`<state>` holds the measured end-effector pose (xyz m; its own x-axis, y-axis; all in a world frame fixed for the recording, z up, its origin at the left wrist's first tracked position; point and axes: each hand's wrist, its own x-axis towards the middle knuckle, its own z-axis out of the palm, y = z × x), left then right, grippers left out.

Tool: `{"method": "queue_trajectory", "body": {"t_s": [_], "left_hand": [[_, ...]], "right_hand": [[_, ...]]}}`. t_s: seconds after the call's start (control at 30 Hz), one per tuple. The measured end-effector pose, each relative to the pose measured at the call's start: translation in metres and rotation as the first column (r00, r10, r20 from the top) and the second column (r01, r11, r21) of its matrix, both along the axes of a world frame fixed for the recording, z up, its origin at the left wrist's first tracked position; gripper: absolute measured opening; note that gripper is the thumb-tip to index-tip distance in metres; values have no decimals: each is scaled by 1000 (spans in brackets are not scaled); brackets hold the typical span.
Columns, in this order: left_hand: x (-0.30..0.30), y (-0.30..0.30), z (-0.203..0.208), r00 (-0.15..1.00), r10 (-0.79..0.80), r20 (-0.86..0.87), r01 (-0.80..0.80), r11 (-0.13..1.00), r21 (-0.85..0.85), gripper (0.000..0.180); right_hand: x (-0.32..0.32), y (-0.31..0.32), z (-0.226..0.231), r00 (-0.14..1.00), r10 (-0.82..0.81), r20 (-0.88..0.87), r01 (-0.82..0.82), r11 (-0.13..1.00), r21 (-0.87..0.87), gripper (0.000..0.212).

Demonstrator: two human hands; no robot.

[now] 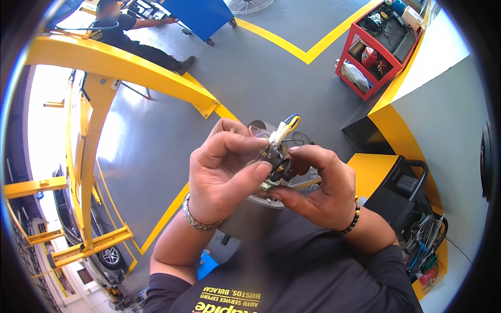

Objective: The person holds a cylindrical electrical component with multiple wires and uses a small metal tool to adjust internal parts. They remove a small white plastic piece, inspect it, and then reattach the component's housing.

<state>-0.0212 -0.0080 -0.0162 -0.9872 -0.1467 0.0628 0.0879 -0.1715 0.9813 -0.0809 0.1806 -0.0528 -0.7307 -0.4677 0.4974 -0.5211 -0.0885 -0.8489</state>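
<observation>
Handwork on the part (275, 159) above the canister (245, 221)

We have the dark part raised between both hands, just over the canister's far rim as we look down; whether the two touch we cannot tell, for our fingers hide the spot. Left of the rim, our left hand (216, 169) is closed in a pinch, thumb and forefinger on the part. Right of the rim, our right hand (329, 182) pinches too, its thumb at the lower end and forefinger higher up. Beyond the canister, a white plug (279, 134) with yellow and blue wires (295, 122) stands up from the part's top.

To do this well, we would let the left hand steady the part and leave fine moves to the right. We should press on hard edges and never tug the wires, which could strain at the plug. Our thumbs cover much of the part, so a slight tilt might help us see.
</observation>
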Motion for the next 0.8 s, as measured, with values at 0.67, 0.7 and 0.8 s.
{"method": "queue_trajectory", "body": {"t_s": [0.67, 0.7, 0.8], "left_hand": [[2, 0, 12, 951, -264, -159, 125, 802, -584, 45], [3, 0, 14, 950, -271, -153, 134, 800, -585, 45], [2, 3, 16, 946, -292, -140, 161, 799, -579, 45]], "right_hand": [[19, -1, -38, 929, 263, 259, -206, 952, -227, 47], [20, -2, -39, 901, 304, 308, -226, 938, -264, 49], [19, -2, -35, 789, 442, 427, -287, 879, -381, 58]]}}
